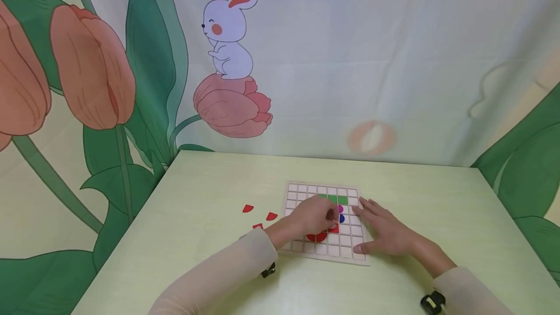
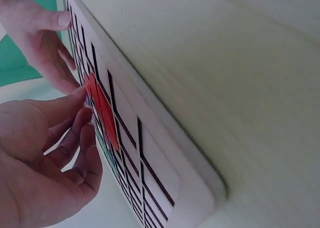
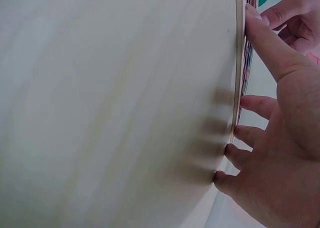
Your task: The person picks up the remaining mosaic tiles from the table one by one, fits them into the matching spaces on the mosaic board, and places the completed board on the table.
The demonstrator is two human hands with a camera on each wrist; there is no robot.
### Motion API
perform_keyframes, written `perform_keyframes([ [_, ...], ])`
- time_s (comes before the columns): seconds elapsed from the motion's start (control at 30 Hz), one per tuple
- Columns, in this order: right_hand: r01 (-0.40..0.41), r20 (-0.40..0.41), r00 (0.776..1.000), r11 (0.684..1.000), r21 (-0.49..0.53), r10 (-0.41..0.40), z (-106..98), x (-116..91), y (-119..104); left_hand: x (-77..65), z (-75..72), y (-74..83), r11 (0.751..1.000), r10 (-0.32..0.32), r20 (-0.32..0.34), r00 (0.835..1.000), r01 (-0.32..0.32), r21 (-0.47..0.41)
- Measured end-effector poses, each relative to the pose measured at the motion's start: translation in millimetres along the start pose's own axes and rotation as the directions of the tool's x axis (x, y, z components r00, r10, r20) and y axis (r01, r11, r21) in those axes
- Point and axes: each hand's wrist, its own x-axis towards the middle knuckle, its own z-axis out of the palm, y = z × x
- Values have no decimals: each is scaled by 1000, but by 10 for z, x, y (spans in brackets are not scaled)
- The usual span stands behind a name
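A pale square grid board (image 1: 345, 252) lies on the table. My left hand (image 1: 312, 215) is over its middle, with thumb and fingertips pinching a small red piece (image 1: 334, 226) at the board's surface; the fingers partly hide it. Red rounded pieces (image 1: 317, 237) sit in cells just below that hand. Further up the grid are green pieces (image 1: 343, 200), a magenta piece (image 1: 341, 208) and a blue piece (image 1: 342, 218). On the board's right side rests my right hand (image 1: 389, 230), fingers spread and fairly straight, thumb and fingertips touching the edge in the right wrist view.
Left of the board, loose red wedge-shaped pieces lie on the table: one farther back (image 1: 248, 208), another nearer the board (image 1: 271, 216), and a third (image 1: 258, 226) partly hidden by the left forearm. A printed cloth (image 1: 306, 62) hangs behind the table.
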Motion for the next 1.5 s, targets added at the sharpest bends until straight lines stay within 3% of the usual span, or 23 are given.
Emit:
perform_keyframes([
  [0.13, 9, -4, 1000, 1000, -3, -9, -6, -2, -8, -37, -84, -76, 998, 7, -15, 1000, -8, -59],
  [0.27, 12, -8, 1000, 1000, -10, -12, -2, 6, 9, -108, -258, -193, 993, 30, -19, 999, -32, -113],
  [0.43, 3, -5, 1000, 1000, -18, -3, 6, 7, 28, -204, -493, -401, 993, 50, -24, 998, -52, -109],
  [0.7, 1, -4, 1000, 1000, -9, -1, 12, -14, 41, -408, -725, -767, 992, -30, -18, 999, 28, -120],
  [1.03, -4, -12, 1000, 1000, -7, 4, 33, -4, 47, -634, -774, -1069, 992, -97, 24, 995, 99, -82],
  [1.27, 2, -14, 1000, 1000, -1, -2, 0, -10, 4, -699, -765, -1159, 993, -84, 85, 993, 90, -75],
  [1.5, -10, -6, 1000, 1000, -1, 10, -10, -34, 11, -724, -650, -1204, 988, -127, 79, 989, 133, -78],
])
